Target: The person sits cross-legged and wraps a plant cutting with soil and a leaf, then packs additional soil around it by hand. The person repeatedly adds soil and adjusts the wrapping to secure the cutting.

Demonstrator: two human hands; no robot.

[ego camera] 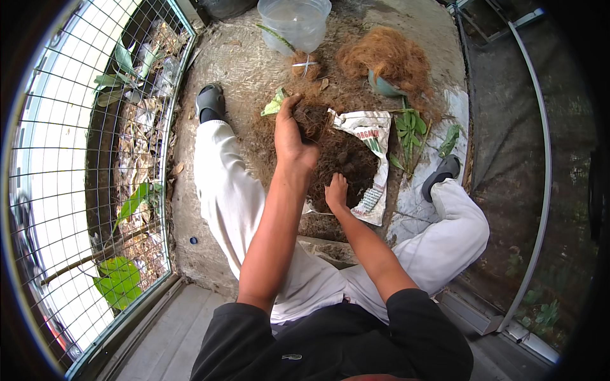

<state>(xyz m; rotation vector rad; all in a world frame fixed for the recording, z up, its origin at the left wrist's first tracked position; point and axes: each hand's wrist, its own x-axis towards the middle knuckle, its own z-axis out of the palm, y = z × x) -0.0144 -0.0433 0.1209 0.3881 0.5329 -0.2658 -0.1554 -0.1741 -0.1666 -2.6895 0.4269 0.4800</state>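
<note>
My left hand [294,143] cups a dark clump of fibrous soil [312,119], with the thumb along its far side. A pale green leafy cutting [274,103] sticks out just beyond that hand and seems to belong to the clump. My right hand [337,192] reaches into a heap of dark soil mixed with fibre [355,162], its fingers bent and their tips against the heap. Whether it grips any soil cannot be made out. Under the heap lies an opened white printed sack [381,185], its edges showing on the right.
Beyond my hands stand a clear plastic tub [294,24] and a tied coir ball [306,66] with a green shoot. A pile of brown coconut fibre [386,57] rests on a green bowl [382,85]. Leafy cuttings [409,128] lie right. Wire mesh [128,143] borders the left.
</note>
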